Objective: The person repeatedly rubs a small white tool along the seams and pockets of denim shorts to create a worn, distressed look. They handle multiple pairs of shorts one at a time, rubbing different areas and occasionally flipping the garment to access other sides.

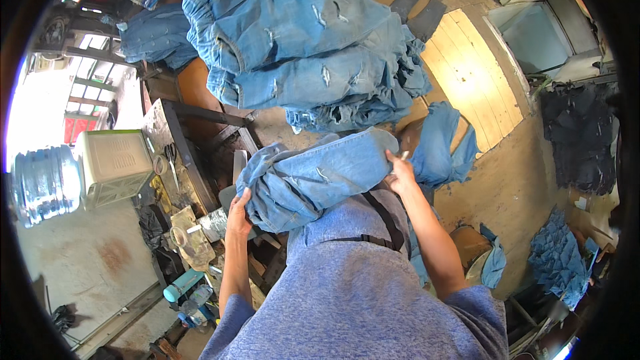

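A pair of blue denim jeans [317, 177] with small frayed rips is stretched across in front of my body. My left hand [239, 213] grips its bunched left end, fingers partly hidden by the cloth. At the other end, my right hand [401, 173] is closed on the smoother edge of the denim. Something small and whitish sticks up by its fingers; I cannot make out what it is. Just beyond lies a large pile of ripped blue jeans [300, 40]. More blue denim [440, 143] hangs down to the right of my right hand.
On the left, a wooden table [167, 120] bears scissors [173, 163] and a tape roll [159, 165]. Beside it stand a beige appliance [117, 163] and a large water bottle [45, 183]. Dark cloth [580, 137] and crumpled blue denim [561, 253] lie at the right.
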A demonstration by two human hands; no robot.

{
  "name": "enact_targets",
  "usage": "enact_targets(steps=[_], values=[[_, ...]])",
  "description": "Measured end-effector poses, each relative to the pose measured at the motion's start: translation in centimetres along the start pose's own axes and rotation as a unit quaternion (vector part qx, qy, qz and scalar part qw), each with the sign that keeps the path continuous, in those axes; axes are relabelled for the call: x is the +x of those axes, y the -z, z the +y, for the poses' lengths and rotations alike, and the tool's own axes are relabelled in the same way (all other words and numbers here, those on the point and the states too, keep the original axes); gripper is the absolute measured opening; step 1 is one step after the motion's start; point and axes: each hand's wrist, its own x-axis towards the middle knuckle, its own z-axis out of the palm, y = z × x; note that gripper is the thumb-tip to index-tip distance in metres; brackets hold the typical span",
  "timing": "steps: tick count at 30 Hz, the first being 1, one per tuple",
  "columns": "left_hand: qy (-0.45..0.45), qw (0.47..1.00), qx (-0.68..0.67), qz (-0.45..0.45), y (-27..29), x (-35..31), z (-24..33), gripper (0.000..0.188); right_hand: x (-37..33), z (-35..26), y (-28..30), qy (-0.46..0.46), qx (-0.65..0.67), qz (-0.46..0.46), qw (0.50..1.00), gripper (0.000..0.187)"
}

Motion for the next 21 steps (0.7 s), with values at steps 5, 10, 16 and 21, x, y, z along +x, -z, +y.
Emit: enact_targets(steps=[5,10,16,21], values=[[-0.022,0.989,0.11,-0.094,-5.6,2.0,-1.7,0.041,7.8,-10.2,10.9,0.251,0.1,0.239,0.933,0.031],[0.109,0.97,0.046,-0.211,-21.4,5.1,-7.7,0.041,5.1,-27.2,28.2,0.331,0.235,0.261,0.876,0.028],[0.076,0.893,0.17,-0.409,-44.1,3.5,-5.8,0.033,-11.4,-45.0,40.9,0.476,0.316,0.277,0.772,0.04],[-0.157,0.86,0.191,-0.447,-50.7,0.7,9.8,0.032,-22.1,-51.5,38.6,0.551,0.249,0.051,0.795,0.047]])
